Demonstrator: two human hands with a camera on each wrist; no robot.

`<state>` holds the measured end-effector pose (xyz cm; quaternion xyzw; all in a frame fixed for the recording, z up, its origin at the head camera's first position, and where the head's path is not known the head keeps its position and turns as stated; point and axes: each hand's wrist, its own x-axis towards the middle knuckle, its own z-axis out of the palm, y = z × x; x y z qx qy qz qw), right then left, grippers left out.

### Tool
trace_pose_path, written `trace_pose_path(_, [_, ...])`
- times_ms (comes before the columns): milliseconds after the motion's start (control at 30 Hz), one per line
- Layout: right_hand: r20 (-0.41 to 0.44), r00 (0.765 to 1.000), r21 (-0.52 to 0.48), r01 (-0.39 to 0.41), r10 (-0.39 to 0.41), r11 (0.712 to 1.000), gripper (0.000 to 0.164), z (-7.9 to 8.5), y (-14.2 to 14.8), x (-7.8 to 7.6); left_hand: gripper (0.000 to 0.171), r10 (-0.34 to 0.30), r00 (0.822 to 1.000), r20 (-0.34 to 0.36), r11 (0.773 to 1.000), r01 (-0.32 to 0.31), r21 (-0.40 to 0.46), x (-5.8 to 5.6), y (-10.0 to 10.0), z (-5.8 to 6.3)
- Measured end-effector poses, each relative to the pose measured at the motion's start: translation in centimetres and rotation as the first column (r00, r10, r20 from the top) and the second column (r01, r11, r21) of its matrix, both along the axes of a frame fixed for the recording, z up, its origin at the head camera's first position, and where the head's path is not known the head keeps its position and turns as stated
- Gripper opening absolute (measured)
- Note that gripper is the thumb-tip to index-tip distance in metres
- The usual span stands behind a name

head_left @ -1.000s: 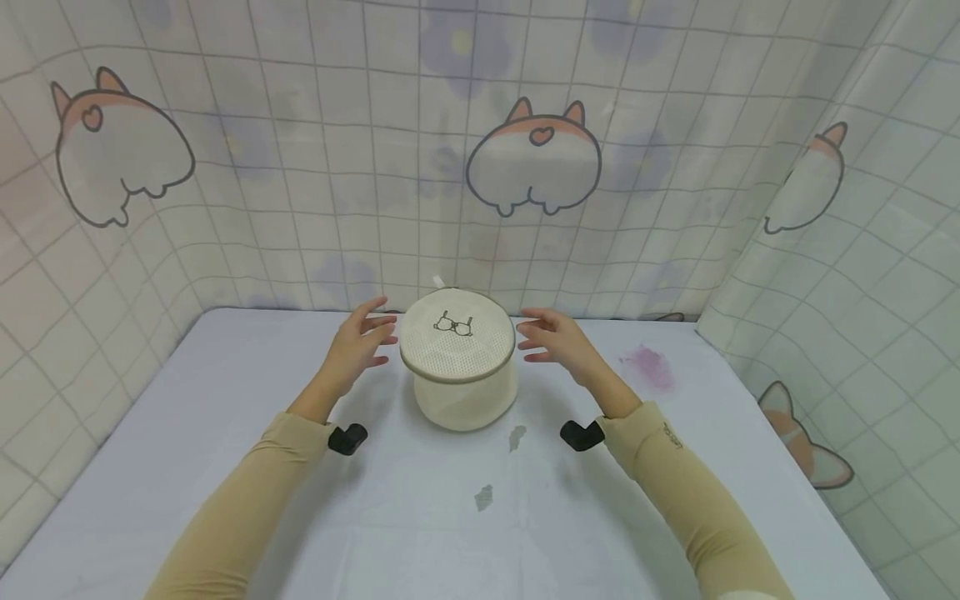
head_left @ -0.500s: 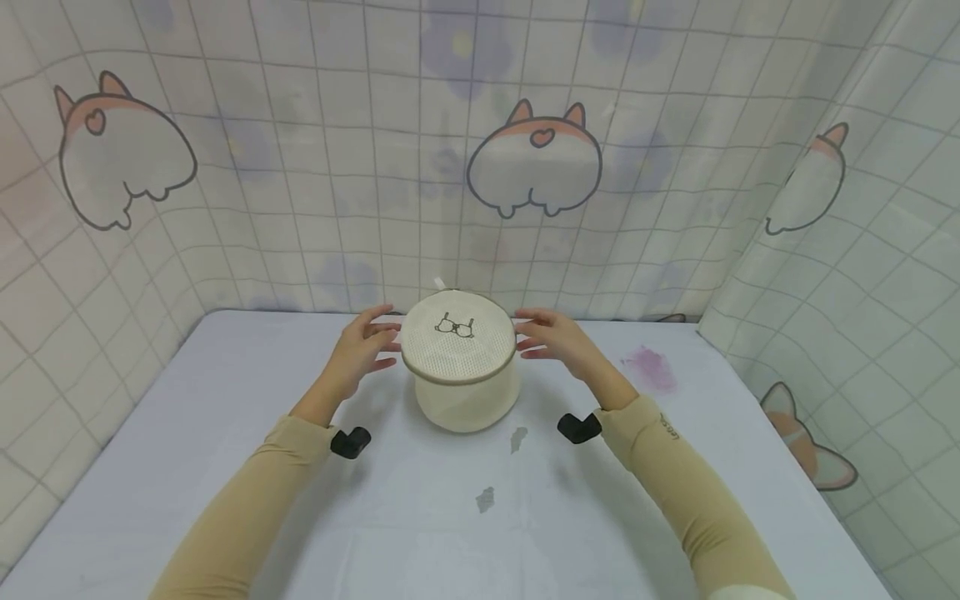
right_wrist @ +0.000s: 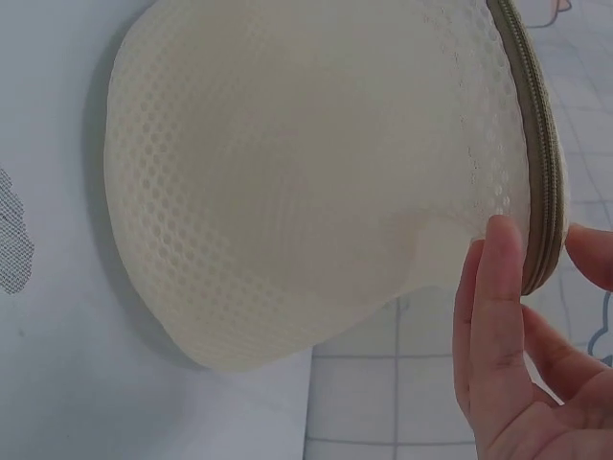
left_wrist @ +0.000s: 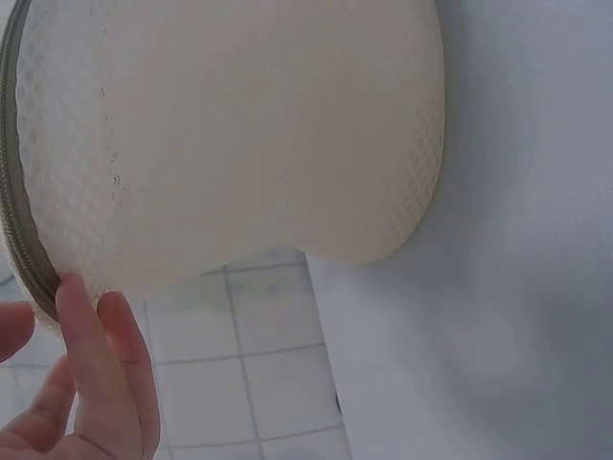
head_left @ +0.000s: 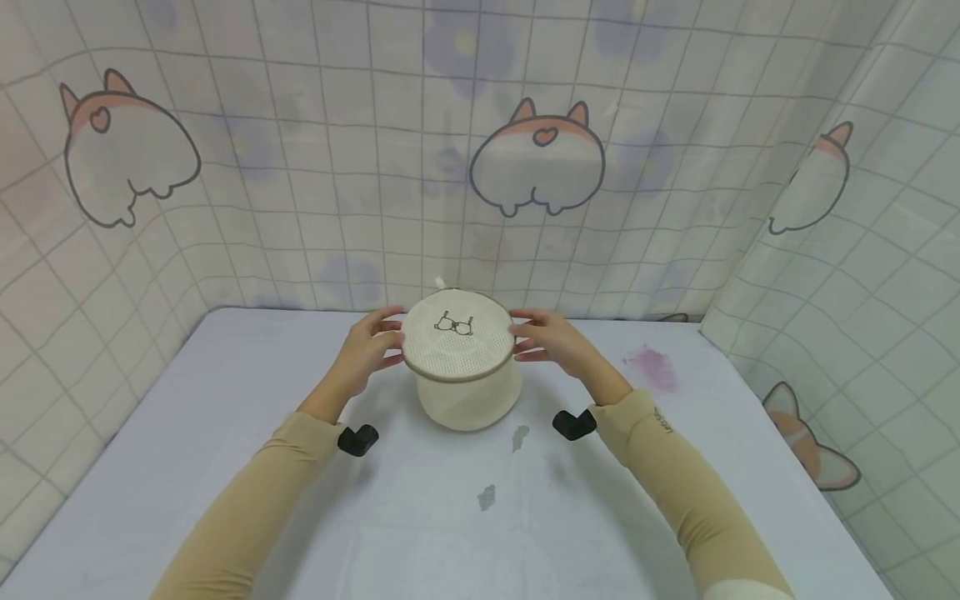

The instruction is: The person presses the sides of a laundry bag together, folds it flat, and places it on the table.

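Mesh bag [head_left: 460, 354] (zippered): left grip [head_left: 363, 348] and right grip [head_left: 557, 339] pinch it.

The left hand [head_left: 363, 348] and right hand [head_left: 557, 342] have moved inward, fingers [right_wrist: 497, 297] now at the zippered rim [right_wrist: 542, 134] of the mesh bag [head_left: 461, 358].

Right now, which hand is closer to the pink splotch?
Right. The right hand is just left of the pink splotch; the left hand is farther off, across the round mesh bag.

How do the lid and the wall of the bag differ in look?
The lid carries a glasses drawing; the wall shows none in these views. The lid is a flat disc, while the wall curves below it. Both are cream mesh and meet along the zip.
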<state>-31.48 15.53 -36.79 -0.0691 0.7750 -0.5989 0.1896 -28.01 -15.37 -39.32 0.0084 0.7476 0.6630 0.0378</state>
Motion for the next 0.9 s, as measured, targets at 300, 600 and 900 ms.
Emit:
trace_pose_path(300, [-0.007, 0.999, -0.007, -0.053, 0.053, 0.999, 0.062, 0.1, 0.2, 0.0, 0.060, -0.012, 1.000, 0.006, 1.000, 0.011, 0.028, 0.1, 0.4, 0.2])
trace_pose_path(600, [-0.010, 0.998, -0.011, -0.055, 0.055, 0.998, 0.066, 0.2, 0.7, 0.2, 0.058, -0.030, 1.000, -0.005, 0.998, 0.030, 0.049, 0.4, 0.9, 0.5])
trace_pose_path(900, [-0.012, 0.997, -0.015, -0.073, 0.072, 0.997, 0.065, 0.2, 1.3, 0.4, 0.057, -0.037, 0.999, 0.023, 0.998, 0.036, 0.054, 0.5, 1.3, 0.6])
